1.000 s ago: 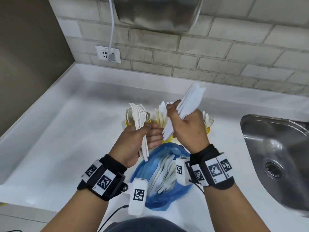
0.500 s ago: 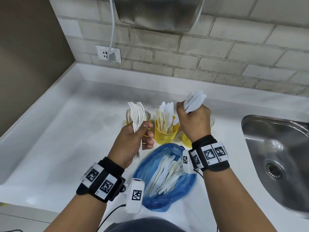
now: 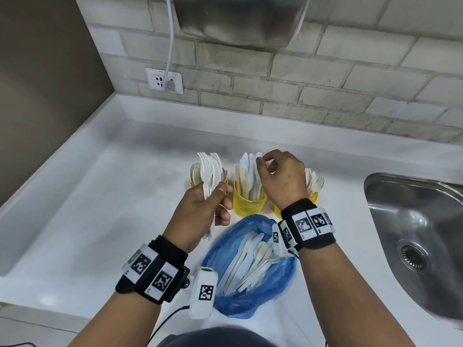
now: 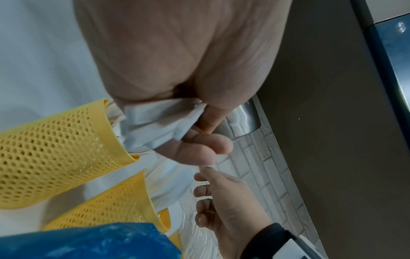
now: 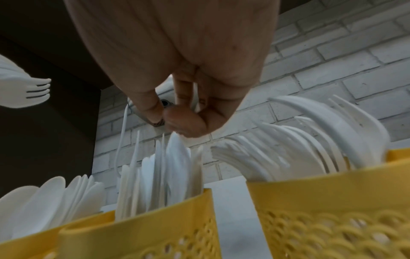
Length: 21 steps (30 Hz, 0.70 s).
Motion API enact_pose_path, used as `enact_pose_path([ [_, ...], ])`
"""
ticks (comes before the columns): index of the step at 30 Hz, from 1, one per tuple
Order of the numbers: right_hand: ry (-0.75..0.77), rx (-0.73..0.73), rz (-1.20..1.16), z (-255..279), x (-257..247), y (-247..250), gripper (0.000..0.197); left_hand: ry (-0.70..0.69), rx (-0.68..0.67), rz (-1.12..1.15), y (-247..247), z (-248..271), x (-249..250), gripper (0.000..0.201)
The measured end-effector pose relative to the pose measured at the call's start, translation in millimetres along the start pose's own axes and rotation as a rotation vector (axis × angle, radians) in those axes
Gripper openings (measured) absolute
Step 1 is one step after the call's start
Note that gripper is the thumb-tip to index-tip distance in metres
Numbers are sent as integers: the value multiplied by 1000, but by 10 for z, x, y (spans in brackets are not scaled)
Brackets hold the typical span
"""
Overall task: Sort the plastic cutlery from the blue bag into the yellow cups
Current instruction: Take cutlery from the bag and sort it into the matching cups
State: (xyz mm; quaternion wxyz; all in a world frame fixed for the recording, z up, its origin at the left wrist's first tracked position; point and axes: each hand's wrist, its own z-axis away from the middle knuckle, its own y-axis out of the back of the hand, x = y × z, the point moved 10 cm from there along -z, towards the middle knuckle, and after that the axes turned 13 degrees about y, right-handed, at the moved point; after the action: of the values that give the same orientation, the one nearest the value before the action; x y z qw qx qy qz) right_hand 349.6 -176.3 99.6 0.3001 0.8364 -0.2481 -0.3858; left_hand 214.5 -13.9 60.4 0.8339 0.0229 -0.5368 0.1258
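Observation:
Three yellow mesh cups stand in a row: the left cup (image 3: 192,183) has spoons, the middle cup (image 3: 248,205) knives (image 5: 168,166), the right cup (image 3: 313,196) forks (image 5: 310,140). My left hand (image 3: 208,204) grips a bundle of white forks (image 3: 209,169), tines up, in front of the left cup. My right hand (image 3: 275,174) hovers over the middle cup with its fingers curled and thumb against the forefinger, just above the knife tips; nothing shows in it. The blue bag (image 3: 233,299) lies open in front of the cups with several white pieces inside.
A steel sink (image 3: 413,234) is sunk into the white counter at the right. A wall socket (image 3: 164,80) with a white cable and a steel appliance (image 3: 240,18) sit on the brick wall behind. A brown wall closes the left side.
My right hand lowered its bundle of knives into the middle cup and let go of it. My left hand kept hold of the forks and shifted slightly left.

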Motion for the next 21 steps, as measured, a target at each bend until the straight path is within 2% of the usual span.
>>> enact_pose_path([
  [6,32,71,-51,33,-163,210,14,-40,-18,-56,-33,7,48,24],
  [10,45,78,-212,86,-396,316,10,-94,-63,-131,-99,36,95,26],
  [18,-22,-185,-727,241,-825,211,12,-168,-263,-196,-349,181,190,32],
  [21,-38,-246,-795,253,-841,191,18,-171,-301,-189,-387,199,191,26],
])
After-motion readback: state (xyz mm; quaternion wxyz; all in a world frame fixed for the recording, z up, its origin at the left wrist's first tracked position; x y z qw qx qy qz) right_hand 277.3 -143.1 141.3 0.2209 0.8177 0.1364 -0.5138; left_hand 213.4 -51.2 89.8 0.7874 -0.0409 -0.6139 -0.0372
